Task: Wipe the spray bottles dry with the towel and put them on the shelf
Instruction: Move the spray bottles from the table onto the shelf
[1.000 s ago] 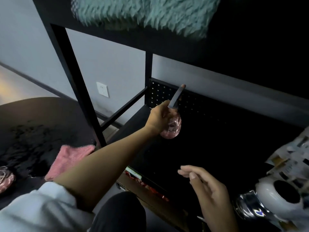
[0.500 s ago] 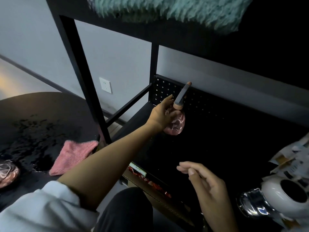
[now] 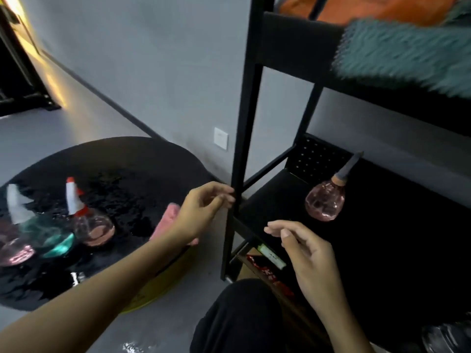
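Pink round glass spray bottle [image 3: 325, 203] stands nr back-left corner of black metal shelf [image 3: 270, 200]. Left hand [image 3: 201, 212] & right hand [image 3: 305, 248] empty, fingers loosely curled.

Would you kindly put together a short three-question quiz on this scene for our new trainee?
1. True or false: the grey-nozzled pink bottle stands on the shelf, touched by neither the left hand nor the right hand.
2. Where does the pink towel lie? A) on the shelf; B) on the round black table, partly behind the left hand; C) in the right hand.
3. Fill in: the bottle with the red-and-white nozzle stands on the ____.
Key: 1 true; 2 B; 3 table.
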`<state>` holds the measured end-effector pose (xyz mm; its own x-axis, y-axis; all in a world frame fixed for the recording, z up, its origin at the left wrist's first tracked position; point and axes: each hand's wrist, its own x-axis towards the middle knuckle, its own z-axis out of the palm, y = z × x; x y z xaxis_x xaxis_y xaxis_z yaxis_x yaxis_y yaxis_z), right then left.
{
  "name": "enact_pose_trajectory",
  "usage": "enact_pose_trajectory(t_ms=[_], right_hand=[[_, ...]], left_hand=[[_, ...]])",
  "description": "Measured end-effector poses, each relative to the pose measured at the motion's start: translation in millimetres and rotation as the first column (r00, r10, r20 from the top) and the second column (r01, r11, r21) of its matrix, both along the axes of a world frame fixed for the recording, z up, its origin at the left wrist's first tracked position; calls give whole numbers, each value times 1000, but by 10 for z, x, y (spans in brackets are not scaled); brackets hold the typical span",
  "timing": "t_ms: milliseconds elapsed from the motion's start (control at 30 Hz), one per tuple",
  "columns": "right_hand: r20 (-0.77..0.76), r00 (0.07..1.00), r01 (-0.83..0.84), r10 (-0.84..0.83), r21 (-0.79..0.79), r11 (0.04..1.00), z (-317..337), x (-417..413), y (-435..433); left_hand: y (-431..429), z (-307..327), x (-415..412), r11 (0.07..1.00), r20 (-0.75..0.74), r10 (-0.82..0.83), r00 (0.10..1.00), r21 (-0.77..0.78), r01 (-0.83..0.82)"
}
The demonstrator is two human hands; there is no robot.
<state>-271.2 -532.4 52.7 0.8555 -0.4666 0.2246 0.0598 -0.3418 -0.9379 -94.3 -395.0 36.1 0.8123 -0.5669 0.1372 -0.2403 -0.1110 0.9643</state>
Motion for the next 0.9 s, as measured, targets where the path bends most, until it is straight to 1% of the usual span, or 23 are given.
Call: enact_pose_trajectory(t_ms=[67,200,333,467,567,667,767,900], right_hand=[[-10,998,-64,64,4,998,-18,165,195],[-29,986,-163,162,-40,986,-115,485,566],[-46,968,-247,246,-16,969,-259,744,909],[-89,944,-320,318,-6,947,-452,966,1205],[-85,930,-359,357,-3,933,-588,1139,1398],[-74,917,-390,391,22,920,-723,1319,1551],[-81,908,-409,411,38,912,-849,1471,1683],[-98,900,-421,426,66,905,-1007,1568,1791]], left_hand=[[345,-86,108,998,-17,58,998,33,-57],[1006,-260,284,980,-33,189,981,64,-187],[1571,-418,379,949,-69,305,950,103,-298],[2086,-585,499,892,-98,439,893,163,-421],[2354,-686,602,831,-38,522,852,249,-498],[2529,-826,721,787,-13,556,831,331,-521],[2619,-926,853,747,28,589,808,363,-557],[2606,-1001,1069,740,80,570,818,383,-553]])
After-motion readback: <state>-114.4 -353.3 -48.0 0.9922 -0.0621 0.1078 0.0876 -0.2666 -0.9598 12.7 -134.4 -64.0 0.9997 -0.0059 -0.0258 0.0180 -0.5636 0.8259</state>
